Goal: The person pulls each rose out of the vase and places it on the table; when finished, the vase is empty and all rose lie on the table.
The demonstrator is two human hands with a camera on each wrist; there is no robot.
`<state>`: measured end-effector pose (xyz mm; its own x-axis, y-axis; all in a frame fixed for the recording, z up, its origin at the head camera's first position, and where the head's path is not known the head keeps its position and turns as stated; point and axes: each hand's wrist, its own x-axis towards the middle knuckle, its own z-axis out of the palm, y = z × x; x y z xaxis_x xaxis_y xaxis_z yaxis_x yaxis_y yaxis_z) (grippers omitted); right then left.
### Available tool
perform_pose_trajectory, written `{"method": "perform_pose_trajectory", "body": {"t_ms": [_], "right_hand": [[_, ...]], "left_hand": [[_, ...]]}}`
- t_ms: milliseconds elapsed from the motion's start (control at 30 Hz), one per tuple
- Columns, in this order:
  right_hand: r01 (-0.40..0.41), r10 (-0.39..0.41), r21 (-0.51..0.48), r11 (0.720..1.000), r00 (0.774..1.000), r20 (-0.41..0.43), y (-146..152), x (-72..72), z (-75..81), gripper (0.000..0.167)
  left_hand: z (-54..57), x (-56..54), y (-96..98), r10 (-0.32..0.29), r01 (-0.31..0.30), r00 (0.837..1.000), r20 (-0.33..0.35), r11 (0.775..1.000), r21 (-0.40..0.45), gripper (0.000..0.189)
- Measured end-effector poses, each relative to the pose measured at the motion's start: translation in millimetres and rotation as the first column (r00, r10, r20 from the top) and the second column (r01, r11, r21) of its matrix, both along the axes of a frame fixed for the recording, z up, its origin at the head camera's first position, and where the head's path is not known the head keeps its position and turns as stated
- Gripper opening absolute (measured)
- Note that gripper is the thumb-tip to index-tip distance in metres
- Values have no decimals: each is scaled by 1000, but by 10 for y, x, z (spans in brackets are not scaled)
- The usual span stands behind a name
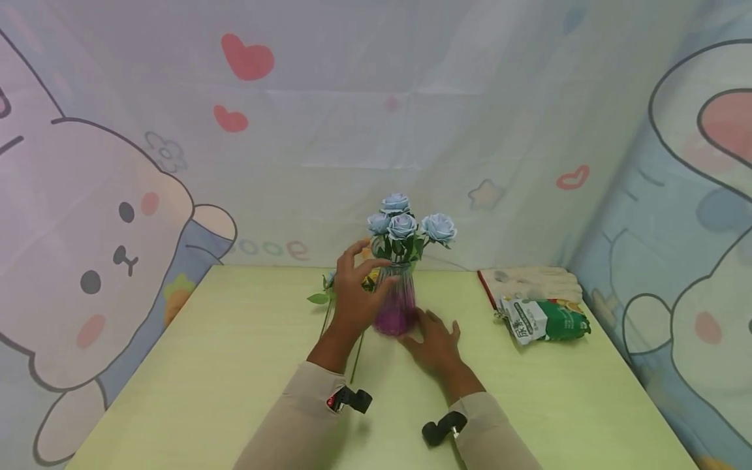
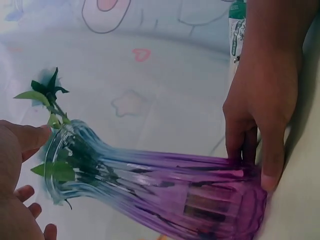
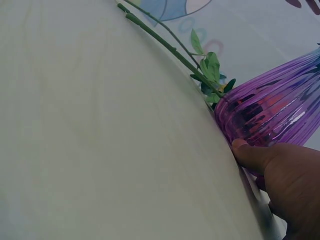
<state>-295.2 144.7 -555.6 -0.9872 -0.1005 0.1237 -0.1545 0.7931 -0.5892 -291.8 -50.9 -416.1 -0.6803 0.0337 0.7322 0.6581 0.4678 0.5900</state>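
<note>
A ribbed glass vase, purple below and bluish clear toward its neck, stands upright on the table. Several pale blue roses rise from its mouth. Low on the vase, my right hand grips the base, its thumb at the bottom edge and its fingers against the side. My left hand is up by the rim, thumb and fingers spread apart around the neck's left side. In the left wrist view, its thumb tip is right at the rim, beside a green leaf.
Loose flower stems with leaves lie left of the vase, partly behind my left hand. At the table's right are a green and white packet and a pale cloth glove. A patterned curtain closes the back.
</note>
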Motion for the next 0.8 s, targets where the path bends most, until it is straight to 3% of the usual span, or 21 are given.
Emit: {"method": "perform_pose_trajectory", "body": {"t_ms": [100,233,400,600,800], "right_hand": [[-5,5,6,1000,1000,5,-10,9,8,82],[-4,4,12,1000,1000,-6,-16,14,15,81],[-5,6,10,1000,1000,-21,-18,14,17,79],[-11,12,4,1000,1000,-25,-16,11,-11,78],[-13,14,12,1000,999,-40,-4,3,-13,77]], "left_hand": [[-4,-9,65,14,-14,1000,-3,1000,12,27],[3,-32,156,24,-26,998,54,999,44,31],[28,-38,288,73,-83,987,145,995,63,32],[52,-29,400,126,-142,975,184,987,76,27],[44,-67,464,137,-163,960,242,982,91,21]]}}
